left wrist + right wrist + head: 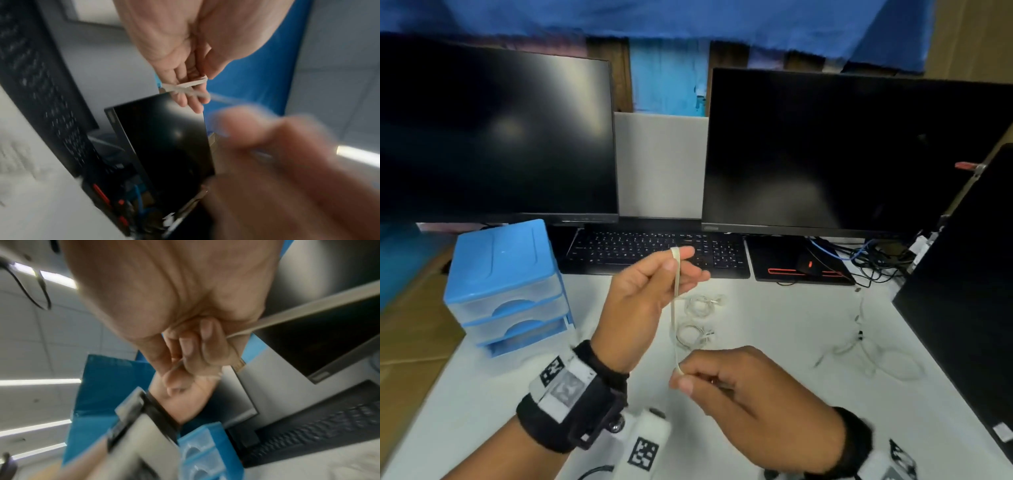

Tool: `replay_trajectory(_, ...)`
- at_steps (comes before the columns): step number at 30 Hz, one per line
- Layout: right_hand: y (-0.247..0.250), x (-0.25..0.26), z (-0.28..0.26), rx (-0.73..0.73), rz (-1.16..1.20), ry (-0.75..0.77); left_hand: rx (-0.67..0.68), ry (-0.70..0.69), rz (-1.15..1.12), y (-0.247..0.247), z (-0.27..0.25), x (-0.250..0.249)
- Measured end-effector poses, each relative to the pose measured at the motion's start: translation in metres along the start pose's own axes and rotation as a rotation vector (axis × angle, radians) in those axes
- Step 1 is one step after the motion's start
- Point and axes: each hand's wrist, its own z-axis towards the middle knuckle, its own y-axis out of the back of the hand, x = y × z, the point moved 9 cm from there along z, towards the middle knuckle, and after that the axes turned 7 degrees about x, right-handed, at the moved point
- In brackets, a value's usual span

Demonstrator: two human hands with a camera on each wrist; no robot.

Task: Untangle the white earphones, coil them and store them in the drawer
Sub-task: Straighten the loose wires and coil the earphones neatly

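L hand (654,291) & R hand (739,383) fingers pinch earphone cord (674,308) taut above desk (774,325), drawer unit (506,284) left edge

We note an office workstation: two dark monitors (496,137) (852,150), a black keyboard (654,253), mouse pad (798,270), tangled cables (873,260) on a white table (482,394).

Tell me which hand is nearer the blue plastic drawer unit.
Left. The left hand is raised just right of the blue plastic drawer unit; the right hand is lower and farther right, toward the table's near edge.
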Motion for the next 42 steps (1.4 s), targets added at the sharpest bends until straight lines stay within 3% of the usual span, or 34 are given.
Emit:
replay_trajectory(2,0.016,0.019,-0.007,-0.046,0.149,0.042,0.053,0.005,0.158,-0.007,-0.004,0.007)
replay_trajectory(5,0.062,0.014,-0.018,-0.364,0.326,0.088,0.180,0.048,0.185,-0.028,-0.014,0.015)
replay_trajectory(7,0.092,-0.010,-0.026,-0.581,0.305,0.063,0.294,0.089,0.173,-0.047,-0.021,0.016)
replay_trajectory(9,0.104,-0.040,-0.028,-0.697,0.236,-0.010,0.399,0.145,0.062,-0.063,-0.028,0.015)
replay_trajectory(12,0.079,-0.068,-0.016,-0.568,0.143,-0.087,0.436,0.180,-0.218,-0.070,-0.029,0.003)
replay_trajectory(16,0.022,-0.053,-0.004,-0.232,-0.071,-0.132,0.194,0.150,-0.414,-0.040,-0.012,0.000)
replay_trajectory(18,0.007,-0.026,-0.005,-0.074,-0.193,-0.089,0.092,0.133,-0.314,-0.023,-0.006,0.008)
replay_trajectory(20,0.007,-0.001,-0.009,0.017,-0.128,-0.040,0.056,0.100,-0.010,-0.012,-0.005,0.014)
replay_trajectory(22,0.028,0.016,-0.015,-0.037,0.065,-0.005,0.120,0.101,0.230,-0.018,-0.009,0.022)
replay_trajectory(24,0.063,0.016,-0.022,-0.260,0.200,0.021,0.252,0.132,0.264,-0.034,-0.017,0.029)
replay_trajectory(26,0.096,-0.005,-0.029,-0.486,0.242,-0.003,0.377,0.176,0.155,-0.055,-0.025,0.028)
replay_trajectory(28,0.110,-0.045,-0.033,-0.613,0.355,-0.114,0.427,0.238,-0.097,-0.071,-0.032,0.020)
replay_trajectory(30,0.101,-0.078,-0.030,-0.601,0.442,-0.220,0.380,0.268,-0.317,-0.073,-0.030,0.007)
replay_trajectory(32,0.079,-0.085,-0.021,-0.514,0.404,-0.249,0.245,0.240,-0.452,-0.059,-0.021,-0.002)
replay_trajectory(35,0.030,-0.059,-0.003,-0.213,0.226,-0.181,0.063,0.179,-0.540,-0.030,-0.008,-0.004)
replay_trajectory(38,0.007,-0.021,-0.005,0.021,0.084,-0.111,0.024,0.150,-0.369,-0.018,-0.004,0.005)
replay_trajectory(40,0.020,-0.003,-0.012,0.029,0.165,-0.084,0.041,0.100,-0.037,-0.016,-0.008,0.010)
replay_trajectory(42,0.041,0.002,-0.017,-0.044,0.276,-0.043,0.145,0.050,0.298,-0.028,-0.016,0.017)
